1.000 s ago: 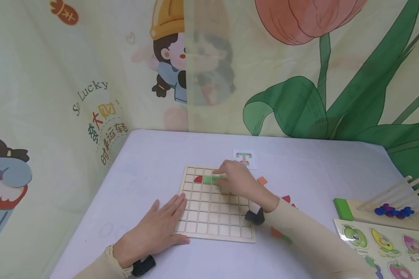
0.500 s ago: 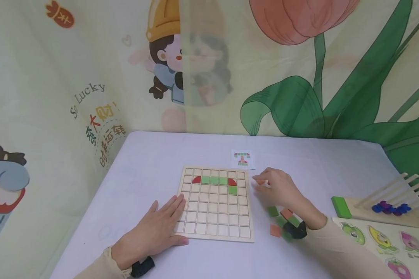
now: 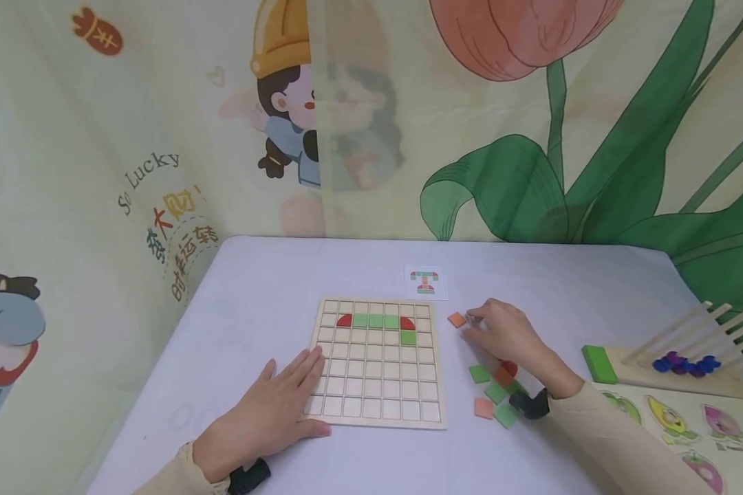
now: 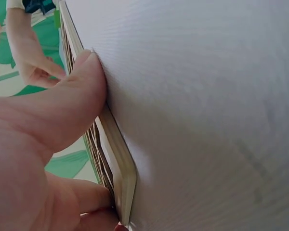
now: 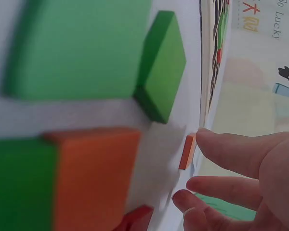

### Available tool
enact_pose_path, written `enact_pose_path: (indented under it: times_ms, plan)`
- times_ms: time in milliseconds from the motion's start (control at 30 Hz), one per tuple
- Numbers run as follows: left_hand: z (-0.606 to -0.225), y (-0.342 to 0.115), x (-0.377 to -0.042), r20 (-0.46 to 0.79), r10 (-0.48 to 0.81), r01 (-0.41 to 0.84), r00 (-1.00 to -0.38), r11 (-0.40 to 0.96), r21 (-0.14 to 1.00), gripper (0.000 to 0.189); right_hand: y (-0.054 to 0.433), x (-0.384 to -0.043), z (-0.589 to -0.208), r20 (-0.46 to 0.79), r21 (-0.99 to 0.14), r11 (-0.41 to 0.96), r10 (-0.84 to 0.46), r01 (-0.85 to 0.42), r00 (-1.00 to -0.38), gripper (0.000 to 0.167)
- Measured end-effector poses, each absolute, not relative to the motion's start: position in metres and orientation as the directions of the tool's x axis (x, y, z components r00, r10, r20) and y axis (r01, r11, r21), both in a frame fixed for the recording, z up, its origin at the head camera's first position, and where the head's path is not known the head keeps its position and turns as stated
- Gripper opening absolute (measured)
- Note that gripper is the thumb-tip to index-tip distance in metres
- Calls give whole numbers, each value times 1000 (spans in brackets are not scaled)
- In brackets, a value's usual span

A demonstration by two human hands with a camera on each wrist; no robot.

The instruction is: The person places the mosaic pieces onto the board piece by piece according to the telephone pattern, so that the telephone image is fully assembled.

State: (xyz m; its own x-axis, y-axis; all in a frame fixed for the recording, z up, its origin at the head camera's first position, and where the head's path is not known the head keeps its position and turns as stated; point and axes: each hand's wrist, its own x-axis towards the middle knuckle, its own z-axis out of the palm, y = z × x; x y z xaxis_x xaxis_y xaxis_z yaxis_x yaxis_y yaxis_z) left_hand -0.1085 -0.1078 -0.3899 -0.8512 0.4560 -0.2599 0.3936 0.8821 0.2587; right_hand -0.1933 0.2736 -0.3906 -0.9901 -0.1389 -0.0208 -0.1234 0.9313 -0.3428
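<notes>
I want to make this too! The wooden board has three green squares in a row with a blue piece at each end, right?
Almost: both end pieces are red, not blue, as the head view shows. The wooden board does have three green squares in a row between them.

On the white tabletop (image 3: 272, 275), a gridded board (image 3: 374, 371), picture card (image 3: 426, 283), loose coloured tiles (image 3: 496, 392), pegged stand (image 3: 639, 373) and fruit board (image 3: 696, 409).
</notes>
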Motion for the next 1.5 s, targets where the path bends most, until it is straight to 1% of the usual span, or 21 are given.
enact_pose_path:
  times_ms: [133,433,567,733,967,1167,1333,1500]
  plan:
    - [-390,-105,-108,-261,465,400,-846,877,265,105,268,-198,-393,-42,-332,937,-127,-106,-991,40]
    - [-388,-103,-109,-255,475,417,-842,874,251,105,268,-193,-392,0,-292,943,-167,-159,-986,33]
    - [-387,-103,-109,-253,476,418,-842,873,252,105,277,-183,-388,-13,-277,950,-153,-144,-988,34]
    - [-386,-103,-109,-259,472,415,-843,876,247,105,295,-165,-386,-54,-306,948,-113,-91,-992,35]
    - [-386,-105,-109,-251,477,421,-842,873,244,105,318,-143,-388,-75,-313,949,-57,-31,-996,32]
    - [-387,-106,-109,-248,475,416,-844,873,255,105,322,-131,-386,-94,-345,938,-56,-21,-994,31]
    - [-387,-107,-109,-249,475,415,-844,873,256,106,309,-123,-386,-85,-370,928,-87,-49,-993,27]
    - [-387,-108,-109,-251,478,418,-842,871,257,105,293,-120,-389,-15,-388,908,-179,-159,-984,32]
